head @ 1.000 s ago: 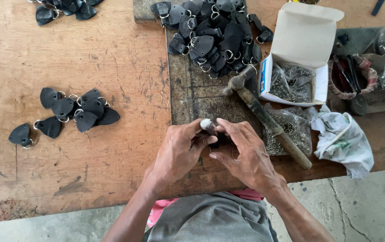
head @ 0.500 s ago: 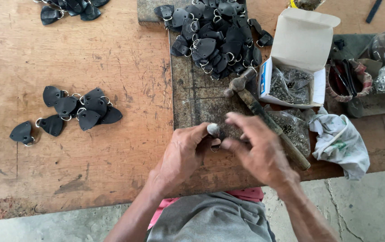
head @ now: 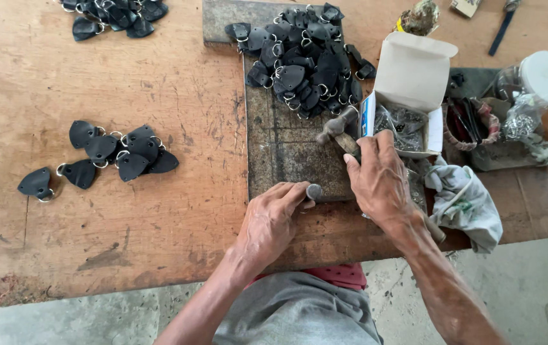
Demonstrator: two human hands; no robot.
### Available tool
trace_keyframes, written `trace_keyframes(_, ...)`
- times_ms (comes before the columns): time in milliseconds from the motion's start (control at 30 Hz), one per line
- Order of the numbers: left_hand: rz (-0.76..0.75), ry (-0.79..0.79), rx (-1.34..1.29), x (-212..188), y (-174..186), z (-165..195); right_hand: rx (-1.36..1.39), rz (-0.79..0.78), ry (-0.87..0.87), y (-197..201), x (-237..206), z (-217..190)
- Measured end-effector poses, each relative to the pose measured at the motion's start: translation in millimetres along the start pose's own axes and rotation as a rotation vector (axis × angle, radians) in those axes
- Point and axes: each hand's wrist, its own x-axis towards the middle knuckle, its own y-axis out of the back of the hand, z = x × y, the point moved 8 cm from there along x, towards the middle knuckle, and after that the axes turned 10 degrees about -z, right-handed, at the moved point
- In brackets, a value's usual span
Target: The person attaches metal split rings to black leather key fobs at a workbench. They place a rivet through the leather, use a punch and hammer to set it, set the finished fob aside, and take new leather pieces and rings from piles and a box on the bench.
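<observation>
My left hand [head: 271, 220] rests on the wooden table's near edge, fingers pinched on a small round-headed metal punch [head: 313, 191] standing at the front edge of a dark metal plate [head: 283, 144]. Whatever lies under the punch is hidden by my fingers. My right hand [head: 379, 179] has closed around the wooden handle of a hammer [head: 338, 128], whose metal head lies on the plate just right of centre.
A heap of black leather tabs with metal rings [head: 306, 57] covers the plate's far end. Smaller groups lie at left [head: 111, 153] and top left [head: 111, 13]. An open white box of metal parts [head: 405, 102], a cloth [head: 465, 198] and a clear jar [head: 532, 89] sit right.
My hands were together over a small piece at the plate's front edge. The right hand has moved away to the right and taken the hammer handle; the left stays with the punch.
</observation>
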Motion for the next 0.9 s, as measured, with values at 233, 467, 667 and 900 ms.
trace_keyframes(233, 0.02, -0.013, -0.011, 2, -3, 0, 0.51, -0.29, -0.164, 39, -44, 27)
trace_keyframes(467, 0.079, -0.043, -0.003, 3, -4, 2, 1.094, -0.075, 0.434, 151, -120, 1)
trace_keyframes(667, 0.063, -0.043, 0.009, 1, -5, 2, 1.028, -0.403, 0.487, 107, -118, -36)
trace_keyframes(900, 0.122, -0.101, -0.045, 2, 0, 0, 0.206, -0.299, 0.148, 55, -83, -24)
